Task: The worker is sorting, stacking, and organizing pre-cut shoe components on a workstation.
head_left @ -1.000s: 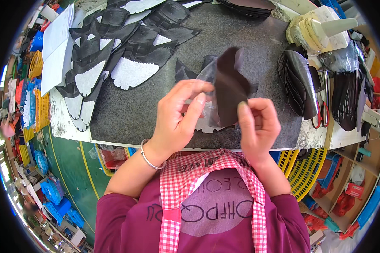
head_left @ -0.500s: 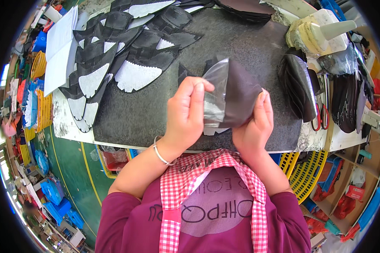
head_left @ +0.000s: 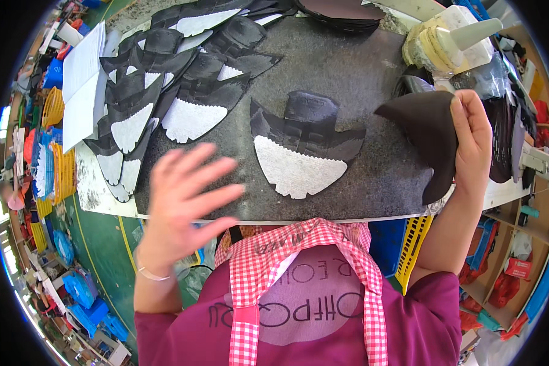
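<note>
My right hand (head_left: 473, 140) pinches a dark brown, curved leather-like piece (head_left: 430, 134) by its right edge, holding it up over the right side of the dark work mat (head_left: 348, 67). On the left, my left hand (head_left: 189, 192) is spread above the near edge of the mat, slightly blurred and with nothing in it. Between the two hands a black shoe-upper piece (head_left: 305, 140) lies flat, its white zigzag-edged toe part turned toward me. Neither hand touches it.
Similar black-and-white shoe-upper pieces (head_left: 189, 116) overlap at the far left, beside white paper sheets (head_left: 82, 85). A stack of dark pieces (head_left: 341, 15) lies at the far edge. A cream pot (head_left: 445, 46) with a nozzle stands far right. Yellow baskets (head_left: 413, 244) sit below the table.
Both hands held the dark piece with clear film in front of me. My left hand has let go and moved left; my right carried the piece right, uncovering the shoe-upper piece.
</note>
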`<move>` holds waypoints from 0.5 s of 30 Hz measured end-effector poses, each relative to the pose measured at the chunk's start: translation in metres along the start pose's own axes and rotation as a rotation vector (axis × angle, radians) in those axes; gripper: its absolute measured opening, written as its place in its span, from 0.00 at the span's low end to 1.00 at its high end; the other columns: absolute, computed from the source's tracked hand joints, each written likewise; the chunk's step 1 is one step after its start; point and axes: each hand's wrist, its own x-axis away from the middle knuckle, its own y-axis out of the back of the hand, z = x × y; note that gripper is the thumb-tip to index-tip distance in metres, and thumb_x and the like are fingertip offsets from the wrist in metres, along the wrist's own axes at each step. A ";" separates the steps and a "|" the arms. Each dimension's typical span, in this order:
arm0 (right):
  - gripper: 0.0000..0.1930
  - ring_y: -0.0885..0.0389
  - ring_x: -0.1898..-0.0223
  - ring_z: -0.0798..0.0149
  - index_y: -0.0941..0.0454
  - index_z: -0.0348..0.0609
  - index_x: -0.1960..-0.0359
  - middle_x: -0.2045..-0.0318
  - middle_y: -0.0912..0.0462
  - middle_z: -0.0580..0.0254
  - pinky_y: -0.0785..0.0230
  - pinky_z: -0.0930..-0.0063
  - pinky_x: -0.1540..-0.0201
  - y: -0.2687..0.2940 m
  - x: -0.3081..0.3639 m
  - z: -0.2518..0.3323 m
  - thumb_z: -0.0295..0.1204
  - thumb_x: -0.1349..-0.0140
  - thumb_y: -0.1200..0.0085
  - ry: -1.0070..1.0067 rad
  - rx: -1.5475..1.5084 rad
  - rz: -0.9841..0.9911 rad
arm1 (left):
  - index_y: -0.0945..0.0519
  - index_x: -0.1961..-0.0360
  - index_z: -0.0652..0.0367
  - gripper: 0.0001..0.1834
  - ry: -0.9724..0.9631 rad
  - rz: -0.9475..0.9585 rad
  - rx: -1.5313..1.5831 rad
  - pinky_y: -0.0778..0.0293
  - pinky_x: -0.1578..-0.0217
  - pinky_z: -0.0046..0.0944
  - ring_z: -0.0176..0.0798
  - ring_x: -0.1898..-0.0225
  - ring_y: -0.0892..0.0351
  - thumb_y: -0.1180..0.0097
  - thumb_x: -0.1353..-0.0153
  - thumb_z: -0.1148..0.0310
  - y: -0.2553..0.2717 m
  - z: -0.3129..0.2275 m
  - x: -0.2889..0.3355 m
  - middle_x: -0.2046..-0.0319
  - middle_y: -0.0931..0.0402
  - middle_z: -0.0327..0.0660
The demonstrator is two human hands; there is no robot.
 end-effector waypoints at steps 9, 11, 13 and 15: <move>0.05 0.32 0.67 0.83 0.25 0.41 0.62 0.71 0.26 0.78 0.39 0.86 0.64 -0.027 -0.018 0.001 0.28 0.27 0.48 0.048 -0.003 0.042 | 0.17 0.49 0.43 0.27 -0.204 -0.198 0.017 0.33 0.50 0.46 0.42 0.50 0.26 0.29 0.54 0.59 -0.101 -0.039 -0.071 0.42 0.25 0.35; 0.05 0.32 0.70 0.83 0.25 0.41 0.62 0.73 0.27 0.76 0.39 0.86 0.67 -0.042 -0.013 0.011 0.28 0.27 0.48 0.120 0.073 0.022 | 0.17 0.51 0.47 0.26 -0.116 -0.284 0.088 0.31 0.53 0.44 0.42 0.56 0.25 0.29 0.54 0.59 -0.103 -0.049 -0.078 0.46 0.24 0.38; 0.01 0.29 0.76 0.77 0.24 0.42 0.62 0.74 0.22 0.71 0.36 0.81 0.73 -0.064 -0.004 0.026 0.23 0.33 0.45 0.361 0.324 -0.001 | 0.21 0.43 0.54 0.32 -0.122 -0.252 0.195 0.28 0.51 0.43 0.44 0.50 0.22 0.36 0.45 0.46 -0.101 -0.046 -0.084 0.42 0.25 0.43; 0.07 0.25 0.79 0.69 0.23 0.44 0.62 0.67 0.17 0.66 0.33 0.77 0.77 -0.088 0.001 0.012 0.24 0.42 0.41 0.819 0.228 0.220 | 0.31 0.33 0.61 0.48 0.259 0.016 1.608 0.29 0.42 0.46 0.48 0.38 0.26 0.56 0.37 0.29 -0.092 -0.048 -0.093 0.36 0.29 0.48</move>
